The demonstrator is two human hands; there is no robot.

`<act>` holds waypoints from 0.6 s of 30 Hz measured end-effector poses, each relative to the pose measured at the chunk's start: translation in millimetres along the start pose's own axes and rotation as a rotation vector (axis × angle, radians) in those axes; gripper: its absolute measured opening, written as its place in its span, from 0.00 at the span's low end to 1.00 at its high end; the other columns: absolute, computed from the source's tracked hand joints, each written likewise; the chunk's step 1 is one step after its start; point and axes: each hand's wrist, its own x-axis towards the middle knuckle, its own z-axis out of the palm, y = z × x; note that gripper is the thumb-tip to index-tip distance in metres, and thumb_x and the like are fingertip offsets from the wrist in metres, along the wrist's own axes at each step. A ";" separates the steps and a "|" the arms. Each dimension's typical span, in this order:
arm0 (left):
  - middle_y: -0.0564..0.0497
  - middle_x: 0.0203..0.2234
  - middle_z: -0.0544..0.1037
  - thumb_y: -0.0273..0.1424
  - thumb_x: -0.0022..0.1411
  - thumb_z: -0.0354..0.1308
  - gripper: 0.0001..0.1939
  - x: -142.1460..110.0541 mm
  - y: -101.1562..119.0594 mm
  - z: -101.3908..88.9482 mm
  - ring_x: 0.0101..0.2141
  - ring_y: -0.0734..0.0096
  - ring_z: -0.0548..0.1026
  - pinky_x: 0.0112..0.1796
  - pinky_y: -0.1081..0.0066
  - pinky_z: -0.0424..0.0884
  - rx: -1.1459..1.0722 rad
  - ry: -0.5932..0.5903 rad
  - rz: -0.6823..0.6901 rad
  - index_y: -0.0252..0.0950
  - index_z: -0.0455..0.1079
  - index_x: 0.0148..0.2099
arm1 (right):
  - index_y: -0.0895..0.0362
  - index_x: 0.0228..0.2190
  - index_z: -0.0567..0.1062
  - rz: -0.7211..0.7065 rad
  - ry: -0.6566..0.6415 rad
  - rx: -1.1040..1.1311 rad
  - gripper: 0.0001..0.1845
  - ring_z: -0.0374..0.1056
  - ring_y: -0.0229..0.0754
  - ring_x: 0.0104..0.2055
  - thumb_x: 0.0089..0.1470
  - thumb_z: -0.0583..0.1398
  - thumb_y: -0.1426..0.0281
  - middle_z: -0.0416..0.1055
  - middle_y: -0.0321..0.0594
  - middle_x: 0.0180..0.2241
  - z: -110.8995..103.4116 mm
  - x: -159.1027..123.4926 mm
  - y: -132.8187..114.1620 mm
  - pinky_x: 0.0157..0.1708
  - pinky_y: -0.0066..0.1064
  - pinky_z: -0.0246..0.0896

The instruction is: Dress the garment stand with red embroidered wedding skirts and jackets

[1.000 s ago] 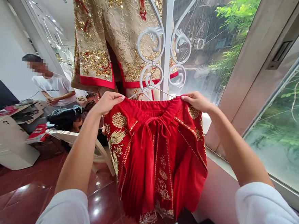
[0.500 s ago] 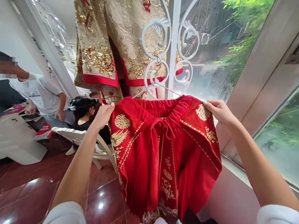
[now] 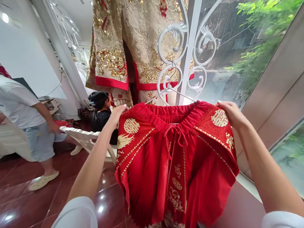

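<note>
A red pleated skirt with gold embroidery and a drawstring bow at its gathered waistband hangs in front of me. A thin wire hanger carries it, hooked on white scrolled ironwork. My left hand is closed on the skirt's upper left edge, thumb on top. At the upper right edge my right hand pinches the cloth, its fingers partly behind it. Between them the embroidered side panels are drawn outward.
A beige, gold-sequined garment with red trim hangs behind the ironwork. Windows stand on the right. To the left are a white chair, a seated person in black and a walking person in a white shirt.
My view has turned slightly left, so the skirt and both hands sit further right. Both hands keep their hold. The person in the white shirt has moved and now shows down to the shoes.
</note>
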 end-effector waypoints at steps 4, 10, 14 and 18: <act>0.44 0.39 0.78 0.48 0.60 0.48 0.24 -24.8 37.6 13.9 0.40 0.63 0.74 0.43 0.67 0.68 0.368 0.075 0.277 0.33 0.72 0.43 | 0.54 0.40 0.75 -0.220 -0.020 -0.184 0.20 0.69 0.46 0.38 0.49 0.59 0.56 0.74 0.45 0.39 13.4 -6.3 -30.5 0.37 0.37 0.63; 0.43 0.37 0.78 0.46 0.62 0.47 0.23 -39.2 61.5 46.6 0.39 0.59 0.74 0.40 0.67 0.66 0.742 0.128 0.419 0.33 0.71 0.47 | 0.54 0.32 0.76 -0.428 0.088 -0.454 0.16 0.68 0.46 0.34 0.52 0.57 0.56 0.74 0.43 0.32 44.8 -1.0 -42.6 0.34 0.36 0.60; 0.50 0.25 0.76 0.47 0.62 0.46 0.24 -13.3 64.5 31.3 0.29 0.66 0.72 0.32 0.72 0.65 0.524 -0.052 0.389 0.33 0.74 0.36 | 0.54 0.22 0.74 -0.295 0.033 -0.352 0.21 0.61 0.39 0.22 0.50 0.56 0.50 0.67 0.35 0.18 37.0 9.1 -51.5 0.23 0.30 0.53; 0.53 0.20 0.73 0.52 0.56 0.51 0.26 11.4 68.2 16.8 0.24 0.69 0.70 0.27 0.72 0.66 0.249 -0.391 0.162 0.33 0.72 0.30 | 0.55 0.16 0.69 -0.092 -0.240 -0.249 0.28 0.55 0.35 0.17 0.47 0.55 0.44 0.61 0.34 0.14 25.4 23.1 -63.8 0.17 0.29 0.49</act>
